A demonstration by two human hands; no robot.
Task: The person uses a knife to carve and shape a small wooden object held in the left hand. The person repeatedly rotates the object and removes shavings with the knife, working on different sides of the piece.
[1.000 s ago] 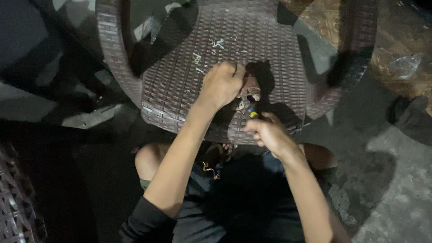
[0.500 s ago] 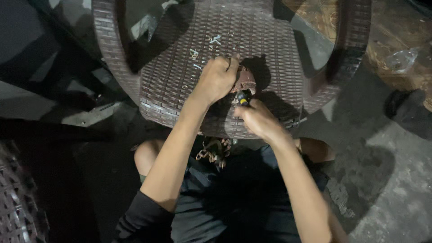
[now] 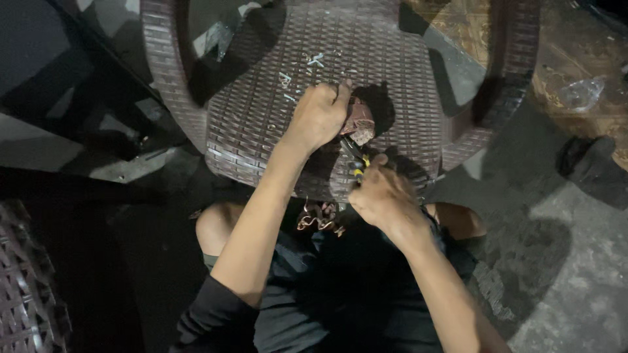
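A dim concrete floor (image 3: pixel 575 274) lies under a brown woven plastic chair (image 3: pixel 275 124), which fills the upper view. A second woven chair (image 3: pixel 26 294) sits at the lower left of it. On the brown chair's seat, the left hand (image 3: pixel 320 117) is clenched around a small reddish-brown piece (image 3: pixel 358 124). Just below it, the right hand (image 3: pixel 383 196) grasps a yellow-handled tool (image 3: pixel 356 160), its tip touching the piece. Curled shavings (image 3: pixel 317 219) rest on the person's lap beneath the seat edge.

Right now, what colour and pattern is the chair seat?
Dark brown, woven rattan-style pattern on the chair seat, clearest in the head view.
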